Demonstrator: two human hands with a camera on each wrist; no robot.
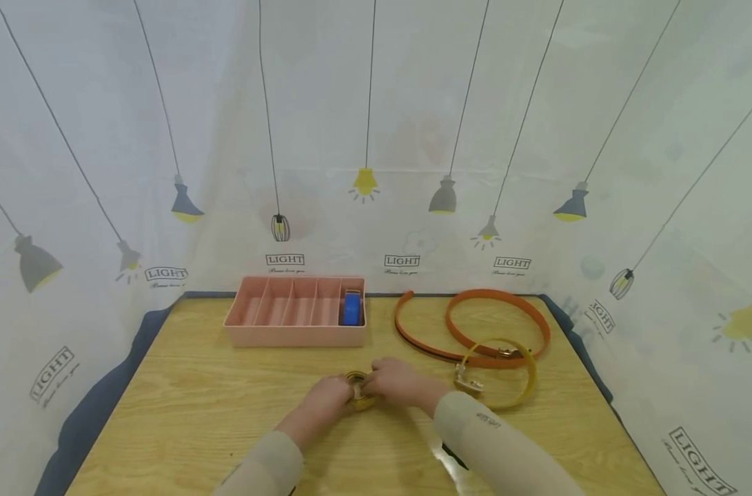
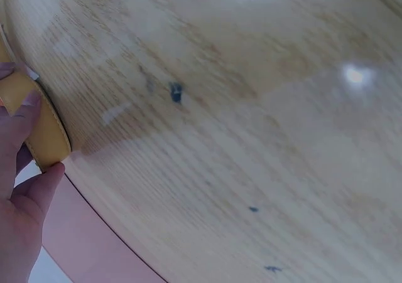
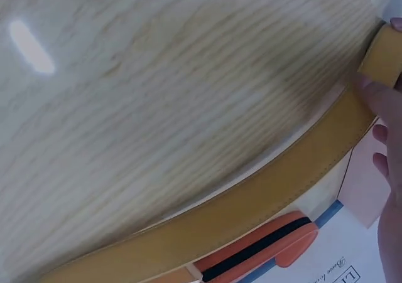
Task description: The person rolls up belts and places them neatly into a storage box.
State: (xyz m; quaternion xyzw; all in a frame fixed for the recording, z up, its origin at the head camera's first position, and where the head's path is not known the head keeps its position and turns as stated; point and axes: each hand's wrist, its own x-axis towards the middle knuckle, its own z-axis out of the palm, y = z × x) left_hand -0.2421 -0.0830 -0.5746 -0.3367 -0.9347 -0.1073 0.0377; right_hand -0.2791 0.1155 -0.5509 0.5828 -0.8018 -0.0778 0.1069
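A yellow belt (image 1: 529,386) is partly wound into a small coil (image 1: 362,403) at the middle of the table, standing on its edge. My left hand (image 1: 329,399) pinches the coil's left side, thumb and fingers on the strap in the left wrist view (image 2: 50,135). On the other side my right hand (image 1: 397,381) grips the coil. From there the strap (image 3: 251,201) runs away in a long curve in the right wrist view. Its loose loop and metal buckle (image 1: 469,384) lie to the right, beyond my right forearm.
An orange belt (image 1: 500,295) lies loosely looped at the back right, partly behind the yellow loop. A pink divided box (image 1: 295,336) stands at the back left. In its rightmost compartment sits a rolled blue belt (image 1: 351,310). Printed cloth (image 1: 400,227) surrounds the wooden table (image 1: 183,386).
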